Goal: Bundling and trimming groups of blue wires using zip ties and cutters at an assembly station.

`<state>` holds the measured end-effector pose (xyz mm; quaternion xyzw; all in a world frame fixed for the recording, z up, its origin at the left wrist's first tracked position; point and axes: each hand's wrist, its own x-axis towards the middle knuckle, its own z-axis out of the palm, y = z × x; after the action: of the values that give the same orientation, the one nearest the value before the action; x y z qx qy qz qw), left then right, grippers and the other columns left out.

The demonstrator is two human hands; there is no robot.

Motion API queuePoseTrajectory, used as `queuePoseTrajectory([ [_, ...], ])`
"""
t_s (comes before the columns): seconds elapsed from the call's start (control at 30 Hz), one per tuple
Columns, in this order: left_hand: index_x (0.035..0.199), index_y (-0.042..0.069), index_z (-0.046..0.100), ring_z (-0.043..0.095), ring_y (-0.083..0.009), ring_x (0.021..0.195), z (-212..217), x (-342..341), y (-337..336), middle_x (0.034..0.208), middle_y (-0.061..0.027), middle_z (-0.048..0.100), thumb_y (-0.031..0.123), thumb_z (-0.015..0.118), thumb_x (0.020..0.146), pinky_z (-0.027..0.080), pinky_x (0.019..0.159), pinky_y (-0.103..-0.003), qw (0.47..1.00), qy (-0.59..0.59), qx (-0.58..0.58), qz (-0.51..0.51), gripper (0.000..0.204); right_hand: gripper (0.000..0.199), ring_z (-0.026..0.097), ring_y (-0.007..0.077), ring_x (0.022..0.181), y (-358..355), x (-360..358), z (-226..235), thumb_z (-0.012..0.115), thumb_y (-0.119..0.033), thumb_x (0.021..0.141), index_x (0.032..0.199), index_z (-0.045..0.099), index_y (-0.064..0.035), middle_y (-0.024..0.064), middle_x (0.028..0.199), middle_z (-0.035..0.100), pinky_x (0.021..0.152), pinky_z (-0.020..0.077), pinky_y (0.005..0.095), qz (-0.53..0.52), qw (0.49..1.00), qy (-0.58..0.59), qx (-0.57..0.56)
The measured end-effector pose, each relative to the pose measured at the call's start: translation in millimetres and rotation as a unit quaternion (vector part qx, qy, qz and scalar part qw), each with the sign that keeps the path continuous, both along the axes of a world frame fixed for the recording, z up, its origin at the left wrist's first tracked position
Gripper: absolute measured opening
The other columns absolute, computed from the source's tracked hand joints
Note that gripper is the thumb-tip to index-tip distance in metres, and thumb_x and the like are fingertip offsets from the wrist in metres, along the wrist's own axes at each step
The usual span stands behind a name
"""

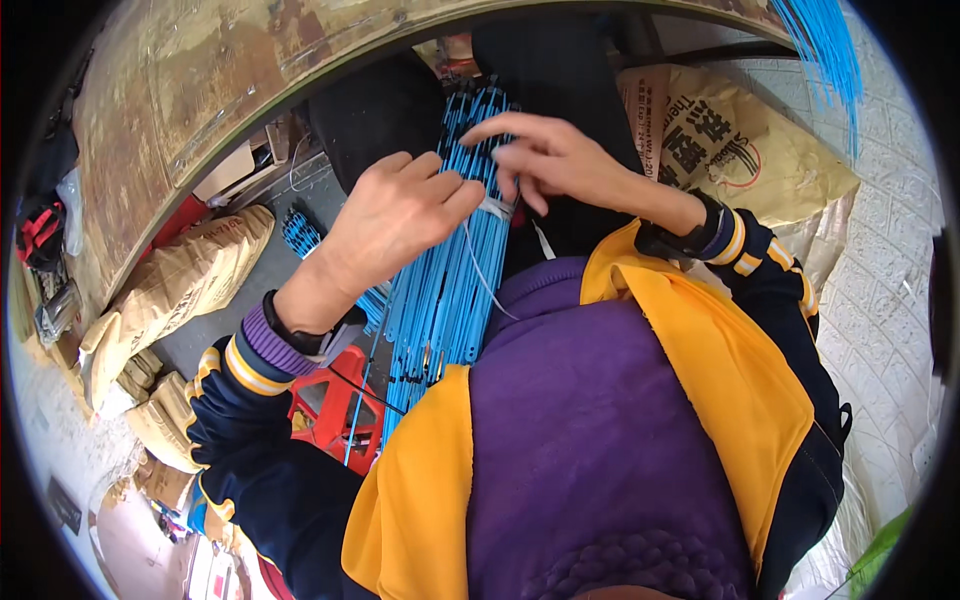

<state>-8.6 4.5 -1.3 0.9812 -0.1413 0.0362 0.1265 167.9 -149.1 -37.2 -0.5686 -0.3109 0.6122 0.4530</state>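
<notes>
A thick bundle of thin blue rods [445,290] with black ends lies lengthwise over my lap. A white tie [495,207] goes around it near its upper part. My left hand [405,205] is closed above the bundle's left side, fingers curled in. From beside those fingers a thin white string [482,262] hangs down toward my purple top; the grip itself is partly hidden. My right hand [560,165] hovers over the bundle's upper right with fingers bent and apart, close to the tie. A short white strip [544,241] dangles below it.
A worn wooden table [200,100] curves across the far side. Behind my left forearm are a red plastic stool [325,405] and a smaller blue rod bundle [298,232]. Paper sacks [760,150] lie at right; another sack [190,275] is at left. Blue strands [825,50] hang at upper right.
</notes>
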Motion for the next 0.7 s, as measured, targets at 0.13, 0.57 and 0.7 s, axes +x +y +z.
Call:
queuePoseTrajectory([
  [0.13,0.074,0.013,0.052,0.054,-0.0173,0.071,-12.3,1.1,-6.3,0.070,0.0003,0.047,0.014,0.062,0.069,0.042,0.060,-0.029,0.997,-0.070,0.024,-0.007,0.011,0.021,0.061,0.0122,0.053,10.9,-2.6,-2.4,0.049,-0.013,0.098,0.111,0.061,-0.0002,0.0068,0.072,0.063,0.049,0.0451,0.0191,0.124,0.984,0.110,-0.067],
  [0.57,0.082,0.010,0.059,0.051,-0.0230,0.074,-20.5,-17.1,-15.3,0.080,-0.0054,0.052,0.008,0.063,0.081,0.044,0.061,-0.030,0.948,-0.005,-0.225,0.223,0.005,0.009,0.060,0.0242,0.059,-11.9,-10.8,-3.0,0.060,-0.011,0.087,0.084,0.054,-0.0046,0.0074,0.067,0.057,0.053,0.0472,0.0326,0.156,0.764,-0.521,0.348],
  [0.7,0.081,0.006,0.058,0.053,-0.0174,0.072,-27.4,-17.5,-15.7,0.084,-0.0046,0.058,0.011,0.061,0.088,0.044,0.060,-0.027,0.858,0.056,-0.423,0.284,0.009,0.012,0.059,0.0247,0.060,-30.7,-18.3,-11.2,0.061,-0.012,0.087,0.082,0.053,-0.0051,0.0079,0.065,0.054,0.055,0.0474,0.0336,0.123,0.818,-0.479,0.294],
])
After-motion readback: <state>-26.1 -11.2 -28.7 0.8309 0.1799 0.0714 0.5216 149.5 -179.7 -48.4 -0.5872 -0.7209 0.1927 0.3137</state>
